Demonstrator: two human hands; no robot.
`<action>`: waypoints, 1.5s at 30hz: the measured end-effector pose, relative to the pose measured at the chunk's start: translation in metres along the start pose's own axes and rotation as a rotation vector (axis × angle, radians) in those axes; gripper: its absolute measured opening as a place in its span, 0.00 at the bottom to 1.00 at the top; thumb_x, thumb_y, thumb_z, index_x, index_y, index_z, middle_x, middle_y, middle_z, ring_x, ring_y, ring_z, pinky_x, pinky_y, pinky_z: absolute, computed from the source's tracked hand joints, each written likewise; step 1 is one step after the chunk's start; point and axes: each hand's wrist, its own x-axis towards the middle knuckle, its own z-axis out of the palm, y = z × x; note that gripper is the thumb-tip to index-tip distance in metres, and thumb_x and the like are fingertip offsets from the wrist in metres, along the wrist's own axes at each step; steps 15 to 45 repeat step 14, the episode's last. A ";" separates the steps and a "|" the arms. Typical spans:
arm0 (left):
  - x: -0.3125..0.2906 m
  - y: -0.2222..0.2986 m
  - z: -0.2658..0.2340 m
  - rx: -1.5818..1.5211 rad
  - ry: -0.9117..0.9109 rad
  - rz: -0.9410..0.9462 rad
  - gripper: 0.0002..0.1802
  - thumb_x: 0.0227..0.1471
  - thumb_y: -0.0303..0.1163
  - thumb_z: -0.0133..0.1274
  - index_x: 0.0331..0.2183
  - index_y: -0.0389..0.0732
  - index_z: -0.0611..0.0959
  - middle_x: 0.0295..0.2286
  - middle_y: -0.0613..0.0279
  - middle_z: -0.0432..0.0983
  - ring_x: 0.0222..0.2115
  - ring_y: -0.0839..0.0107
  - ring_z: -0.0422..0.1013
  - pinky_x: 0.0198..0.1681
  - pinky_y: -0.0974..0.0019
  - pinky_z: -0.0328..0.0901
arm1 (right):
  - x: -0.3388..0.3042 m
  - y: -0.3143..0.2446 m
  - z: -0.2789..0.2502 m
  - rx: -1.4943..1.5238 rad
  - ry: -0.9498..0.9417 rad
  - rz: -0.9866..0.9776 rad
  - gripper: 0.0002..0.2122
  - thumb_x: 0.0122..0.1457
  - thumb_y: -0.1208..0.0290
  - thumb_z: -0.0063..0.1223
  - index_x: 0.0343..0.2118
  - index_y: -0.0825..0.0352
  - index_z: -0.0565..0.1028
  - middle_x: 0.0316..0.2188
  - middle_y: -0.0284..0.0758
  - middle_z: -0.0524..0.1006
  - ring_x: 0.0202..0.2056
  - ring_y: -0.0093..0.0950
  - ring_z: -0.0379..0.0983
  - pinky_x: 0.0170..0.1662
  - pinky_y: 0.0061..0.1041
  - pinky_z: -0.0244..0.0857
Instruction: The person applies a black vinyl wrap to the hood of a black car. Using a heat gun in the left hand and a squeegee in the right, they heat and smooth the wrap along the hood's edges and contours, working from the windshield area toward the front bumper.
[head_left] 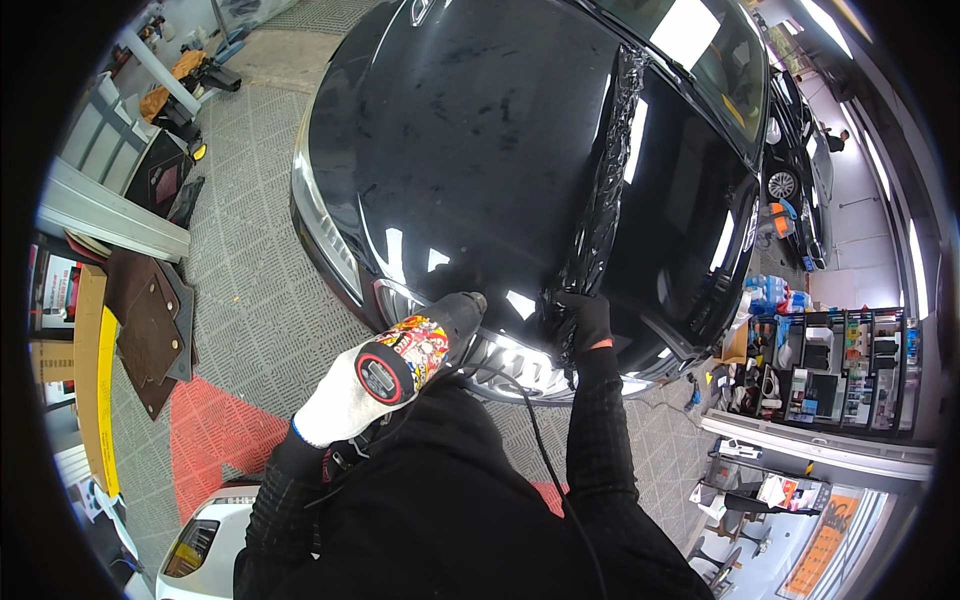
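Note:
My left hand [340, 405], in a white glove, is closed around a heat gun [425, 345] with a colourful sticker-covered body and a dark nozzle. The nozzle points over the front edge of a glossy black car hood [480, 150]. A black cord [540, 440] hangs below the gun across my front. In a black glove, my right hand [588, 322] grips the near end of a gathered strip of black film [606, 190]. That crinkled strip runs up the hood toward the windshield [715, 70]. My right fingers are partly hidden in the bunched film.
Below my hands is a shiny headlight [515, 365]. A white car [205, 540] stands at lower left, near red floor tiles [215, 430]. Brown mats [150, 330] lean at left. A stocked black shelf [840, 370] stands right, with another black car [800, 180] beyond.

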 end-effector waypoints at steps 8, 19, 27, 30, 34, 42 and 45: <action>-0.001 0.008 -0.002 -0.074 0.016 0.004 0.44 0.49 0.30 0.78 0.61 0.30 0.73 0.54 0.54 0.80 0.53 0.68 0.78 0.58 0.61 0.75 | 0.008 0.007 -0.007 -0.018 -0.021 -0.128 0.13 0.52 0.84 0.64 0.42 0.76 0.81 0.30 0.40 0.83 0.28 0.32 0.82 0.32 0.33 0.77; 0.001 0.011 -0.004 0.023 0.015 -0.033 0.44 0.48 0.31 0.79 0.61 0.31 0.73 0.53 0.54 0.81 0.53 0.68 0.78 0.58 0.60 0.75 | 0.016 0.021 -0.026 -0.099 -0.119 -0.119 0.14 0.56 0.81 0.65 0.46 0.75 0.83 0.33 0.39 0.85 0.33 0.33 0.84 0.40 0.33 0.78; 0.001 0.011 -0.004 0.023 0.015 -0.033 0.44 0.48 0.31 0.79 0.61 0.31 0.73 0.53 0.54 0.81 0.53 0.68 0.78 0.58 0.60 0.75 | 0.016 0.021 -0.026 -0.099 -0.119 -0.119 0.14 0.56 0.81 0.65 0.46 0.75 0.83 0.33 0.39 0.85 0.33 0.33 0.84 0.40 0.33 0.78; 0.001 0.011 -0.004 0.023 0.015 -0.033 0.44 0.48 0.31 0.79 0.61 0.31 0.73 0.53 0.54 0.81 0.53 0.68 0.78 0.58 0.60 0.75 | 0.016 0.021 -0.026 -0.099 -0.119 -0.119 0.14 0.56 0.81 0.65 0.46 0.75 0.83 0.33 0.39 0.85 0.33 0.33 0.84 0.40 0.33 0.78; 0.001 0.011 -0.004 0.023 0.015 -0.033 0.44 0.48 0.31 0.79 0.61 0.31 0.73 0.53 0.54 0.81 0.53 0.68 0.78 0.58 0.60 0.75 | 0.016 0.021 -0.026 -0.099 -0.119 -0.119 0.14 0.56 0.81 0.65 0.46 0.75 0.83 0.33 0.39 0.85 0.33 0.33 0.84 0.40 0.33 0.78; 0.001 0.011 -0.004 0.023 0.015 -0.033 0.44 0.48 0.31 0.79 0.61 0.31 0.73 0.53 0.54 0.81 0.53 0.68 0.78 0.58 0.60 0.75 | 0.016 0.021 -0.026 -0.099 -0.119 -0.119 0.14 0.56 0.81 0.65 0.46 0.75 0.83 0.33 0.39 0.85 0.33 0.33 0.84 0.40 0.33 0.78; 0.001 0.011 -0.004 0.023 0.015 -0.033 0.44 0.48 0.31 0.79 0.61 0.31 0.73 0.53 0.54 0.81 0.53 0.68 0.78 0.58 0.60 0.75 | 0.016 0.021 -0.026 -0.099 -0.119 -0.119 0.14 0.56 0.81 0.65 0.46 0.75 0.83 0.33 0.39 0.85 0.33 0.33 0.84 0.40 0.33 0.78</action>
